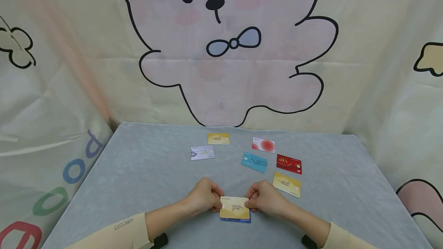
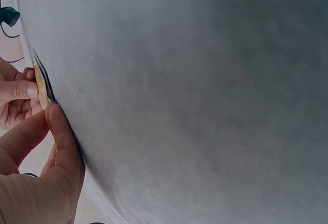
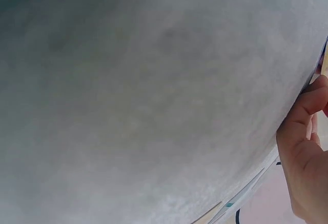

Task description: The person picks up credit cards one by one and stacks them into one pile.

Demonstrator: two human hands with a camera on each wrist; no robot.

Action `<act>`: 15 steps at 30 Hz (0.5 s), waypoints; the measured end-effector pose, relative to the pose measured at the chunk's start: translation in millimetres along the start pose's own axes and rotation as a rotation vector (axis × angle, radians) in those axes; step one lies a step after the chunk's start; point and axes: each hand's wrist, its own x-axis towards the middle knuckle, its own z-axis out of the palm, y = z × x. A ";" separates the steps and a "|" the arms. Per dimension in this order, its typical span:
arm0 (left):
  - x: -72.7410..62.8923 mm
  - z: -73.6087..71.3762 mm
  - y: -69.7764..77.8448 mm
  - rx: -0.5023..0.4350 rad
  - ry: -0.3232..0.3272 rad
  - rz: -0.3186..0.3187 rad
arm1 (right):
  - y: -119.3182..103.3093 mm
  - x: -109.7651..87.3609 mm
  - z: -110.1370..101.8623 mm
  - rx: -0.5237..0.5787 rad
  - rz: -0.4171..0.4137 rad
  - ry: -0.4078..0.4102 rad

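Observation:
A gold card (image 1: 235, 211) lies over a blue card (image 1: 235, 220), whose edge peeks out along the near side. My left hand (image 1: 205, 195) pinches the gold card at its left edge between thumb and fingers. At the opposite edge, my right hand (image 1: 265, 198) pinches it too. In the left wrist view the gold card (image 2: 41, 83) stands tilted just above the cloth, with the left fingertips (image 2: 53, 110) at its near end. The right wrist view catches the right hand (image 3: 310, 147) low against the cloth, the cards mostly cut off by the frame.
Beyond the hands lie another gold card (image 1: 219, 138) and a silver card (image 1: 202, 153) on the left. To the right are a white-and-red card (image 1: 263, 145), a teal card (image 1: 254, 162), a red card (image 1: 289, 164) and a gold card (image 1: 287, 184). Grey cloth (image 1: 155, 164) covers the table.

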 end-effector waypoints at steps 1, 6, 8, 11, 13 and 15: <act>0.2 0.5 0.1 0.007 0.002 0.006 | -0.5 -0.4 0.1 -0.003 -0.003 0.001; 1.3 3.0 -0.8 0.034 0.012 0.028 | -1.0 -0.6 0.1 -0.027 -0.026 0.001; 1.7 3.4 -1.3 0.042 0.015 0.035 | -0.4 -0.4 0.3 -0.045 -0.031 0.004; 2.0 3.4 -1.3 0.058 0.017 0.042 | 0.7 0.0 0.6 -0.077 -0.041 0.011; 2.4 3.5 -1.1 0.066 0.016 0.047 | 1.5 0.3 0.9 -0.094 -0.051 0.016; 2.4 3.7 -0.3 0.077 0.012 0.054 | 2.3 0.7 1.2 -0.106 -0.065 0.020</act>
